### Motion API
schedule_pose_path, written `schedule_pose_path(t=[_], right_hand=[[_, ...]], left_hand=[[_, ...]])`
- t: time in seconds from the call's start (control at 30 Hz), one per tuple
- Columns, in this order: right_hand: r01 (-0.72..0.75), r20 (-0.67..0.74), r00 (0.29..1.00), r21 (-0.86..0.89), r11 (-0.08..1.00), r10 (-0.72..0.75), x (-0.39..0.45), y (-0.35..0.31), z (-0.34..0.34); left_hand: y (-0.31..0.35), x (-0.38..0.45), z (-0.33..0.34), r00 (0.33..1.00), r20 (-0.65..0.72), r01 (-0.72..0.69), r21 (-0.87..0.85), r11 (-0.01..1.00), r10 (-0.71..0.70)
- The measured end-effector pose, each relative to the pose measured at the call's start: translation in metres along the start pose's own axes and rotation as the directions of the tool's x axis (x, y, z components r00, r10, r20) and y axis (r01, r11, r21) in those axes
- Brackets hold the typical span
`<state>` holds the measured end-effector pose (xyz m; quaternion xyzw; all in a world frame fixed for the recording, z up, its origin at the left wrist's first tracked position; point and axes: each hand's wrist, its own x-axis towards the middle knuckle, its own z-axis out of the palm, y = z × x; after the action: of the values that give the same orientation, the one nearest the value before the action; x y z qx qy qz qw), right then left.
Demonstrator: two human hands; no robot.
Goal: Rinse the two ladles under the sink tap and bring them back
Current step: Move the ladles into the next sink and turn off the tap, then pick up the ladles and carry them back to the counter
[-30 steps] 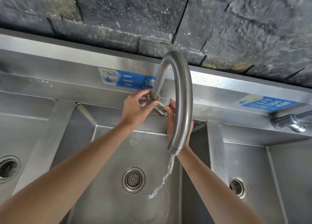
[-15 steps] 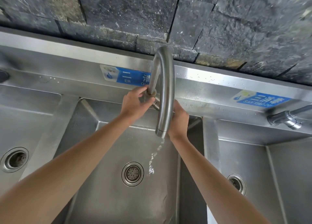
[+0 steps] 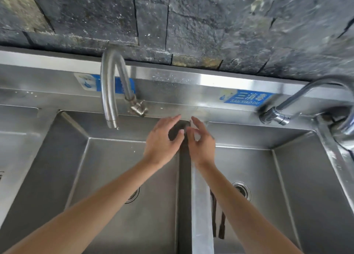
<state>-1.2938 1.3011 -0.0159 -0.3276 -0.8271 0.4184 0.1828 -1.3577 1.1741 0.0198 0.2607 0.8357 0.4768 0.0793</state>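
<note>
The right blue label [image 3: 247, 98] on the sink's steel backsplash [image 3: 182, 85] reads "三消毒"; the left label [image 3: 90, 82] is unreadable.

Two bare forearms enter from the bottom edge, uncovered all the way to the wrists, with no sleeve cuff showing on either. The left hand [image 3: 162, 144] is bare, with no glove, ring or watch visible, and its nails are short. The right hand [image 3: 202, 146] is likewise bare and ungloved, with a plain wrist and short nails.
</note>
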Motion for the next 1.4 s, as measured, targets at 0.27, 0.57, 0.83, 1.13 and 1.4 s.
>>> schedule_pose_path(t=[0.27,0.57,0.83,1.13,1.4], right_hand=[[-0.165,-0.082,0.983,0.019,0.986,0.166,-0.013,0.097,-0.104],[-0.548,0.052,0.828,-0.136,0.825,0.558,-0.067,0.249,-0.15],[-0.654,0.267,0.67,-0.227,0.721,0.692,-0.121,0.343,-0.126],[-0.682,0.27,0.642,-0.228,0.695,0.718,-0.121,0.376,-0.073],[-0.627,0.237,0.7,-0.248,0.739,0.674,-0.121,0.379,-0.063]], left_hand=[[0.073,-0.034,0.128,0.932,0.362,-0.021,0.132,0.991,-0.029],[0.046,-0.092,0.27,0.693,0.564,0.216,0.432,0.876,-0.449],[-0.029,-0.123,0.334,0.605,0.422,0.343,0.627,0.699,-0.676],[-0.079,-0.167,0.372,0.586,0.222,0.505,0.652,0.566,-0.779],[-0.09,-0.167,0.381,0.55,0.113,0.7,0.477,0.531,-0.827]])
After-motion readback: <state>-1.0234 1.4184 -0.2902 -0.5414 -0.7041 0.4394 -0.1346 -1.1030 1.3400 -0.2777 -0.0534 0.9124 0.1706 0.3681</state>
